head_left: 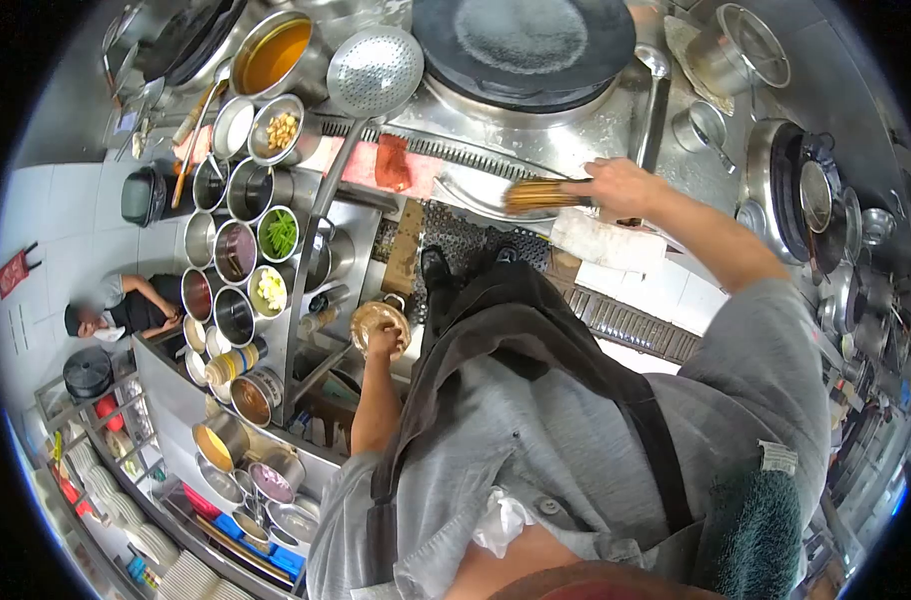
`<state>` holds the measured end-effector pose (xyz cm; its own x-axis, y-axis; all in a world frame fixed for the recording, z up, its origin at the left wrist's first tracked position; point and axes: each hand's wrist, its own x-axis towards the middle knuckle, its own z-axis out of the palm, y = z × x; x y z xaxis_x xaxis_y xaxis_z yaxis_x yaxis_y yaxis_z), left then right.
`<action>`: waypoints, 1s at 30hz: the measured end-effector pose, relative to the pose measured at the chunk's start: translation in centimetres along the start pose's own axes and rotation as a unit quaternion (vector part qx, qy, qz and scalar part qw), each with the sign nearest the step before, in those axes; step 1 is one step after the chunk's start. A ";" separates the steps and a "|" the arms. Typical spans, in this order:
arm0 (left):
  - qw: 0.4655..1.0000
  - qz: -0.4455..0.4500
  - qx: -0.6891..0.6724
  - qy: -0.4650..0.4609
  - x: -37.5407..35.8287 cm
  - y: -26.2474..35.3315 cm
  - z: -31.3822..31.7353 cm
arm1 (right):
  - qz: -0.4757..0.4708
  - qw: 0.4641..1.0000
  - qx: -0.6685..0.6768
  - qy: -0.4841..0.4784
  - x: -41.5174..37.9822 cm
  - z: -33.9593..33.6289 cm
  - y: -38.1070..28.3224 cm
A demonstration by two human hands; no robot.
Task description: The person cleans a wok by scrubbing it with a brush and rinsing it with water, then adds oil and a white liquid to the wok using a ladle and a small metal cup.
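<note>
My right hand [621, 188] is closed around a bamboo wok brush [541, 196], held level over the front edge of the metal stove, bristles pointing left. Just below it a folded whitish cloth [601, 243] hangs on the stove edge. Low on the left, my left hand [384, 341] is closed at a round tan-brown pan or lid [368, 322]; what its fingers grip is hidden. A large dark wok [521, 45] sits on the burner, its middle greyish. A ladle [653, 105] lies right of the wok, and a perforated skimmer [376, 72] rests to its left.
Several steel containers stand at left, including green vegetables [278, 232] and nuts [276, 130]. A pot of orange-brown liquid [276, 58] stands behind them. A red cloth [394, 163] lies on the stove edge. Another person [141, 305] is at far left. A second wok [776, 190] stands right.
</note>
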<state>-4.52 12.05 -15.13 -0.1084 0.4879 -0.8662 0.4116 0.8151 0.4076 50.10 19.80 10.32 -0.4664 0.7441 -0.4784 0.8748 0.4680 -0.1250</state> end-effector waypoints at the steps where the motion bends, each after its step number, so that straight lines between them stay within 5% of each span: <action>1: 1.000 -0.010 -0.026 0.001 0.2 -1.0 -0.3 | 0.030 0.999 -0.006 -0.034 -1.9 -0.1 0.9; 5: 0.993 -0.038 0.103 -0.029 -3.6 -0.2 -0.7 | 0.143 0.989 0.010 -0.016 -7.7 1.2 4.1; 8: 0.989 -0.114 0.092 -0.023 0.9 -5.9 -1.2 | 0.381 0.911 0.151 0.047 -7.4 5.1 6.7; 9: 0.988 -0.118 0.104 -0.012 -0.2 -5.3 -1.2 | 0.384 0.908 0.153 0.061 -6.6 7.8 7.6; 12: 0.975 -0.147 0.160 -0.049 4.8 -6.2 -3.1 | 0.535 0.734 0.311 0.280 -2.5 13.9 9.0; 13: 0.977 -0.052 0.202 -0.053 6.2 -5.5 -3.9 | 0.572 0.685 0.334 0.305 -1.0 14.3 8.4; 16: 0.915 0.218 0.334 -0.061 9.1 -2.4 -7.5 | 0.605 0.662 0.353 0.267 2.1 16.1 7.3; 18: 0.816 0.388 0.421 -0.078 10.2 1.1 -9.3 | 0.599 0.666 0.345 0.281 2.5 17.1 6.7; 19: 0.805 0.397 0.433 -0.085 10.6 3.1 -9.6 | 0.580 0.667 0.341 0.319 2.3 17.5 6.0; 20: 0.928 0.273 0.239 -0.079 9.3 6.0 -8.8 | 0.541 0.674 0.364 0.348 0.8 15.2 4.3; 21: 0.989 0.126 0.030 -0.071 7.5 9.0 -7.3 | 0.503 0.678 0.363 0.394 0.6 16.0 3.8; 22: 0.981 0.113 0.156 0.011 4.6 12.2 -4.7 | 0.454 0.689 0.311 0.471 0.2 17.0 2.4; 24: 0.965 0.131 0.227 0.002 0.8 15.7 -1.9 | 0.416 0.691 0.322 0.496 -1.8 15.7 -2.0; 26: 0.925 0.160 0.345 -0.014 0.7 16.4 0.1 | 0.383 0.746 0.322 0.440 -4.0 16.0 -5.5; 28: 0.894 0.188 0.403 -0.043 1.8 15.3 0.6 | 0.444 0.695 0.357 0.438 -5.8 15.0 -6.5; 30: 0.602 0.274 0.729 -0.173 6.8 12.3 1.7 | 0.512 0.593 0.378 0.494 -7.4 13.5 -6.2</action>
<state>1.31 24.83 -16.49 0.4971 0.2579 -0.8285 0.6839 -0.7041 0.1912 49.87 4.93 2.87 0.8367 0.5448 0.0553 0.4003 -0.5397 -0.7406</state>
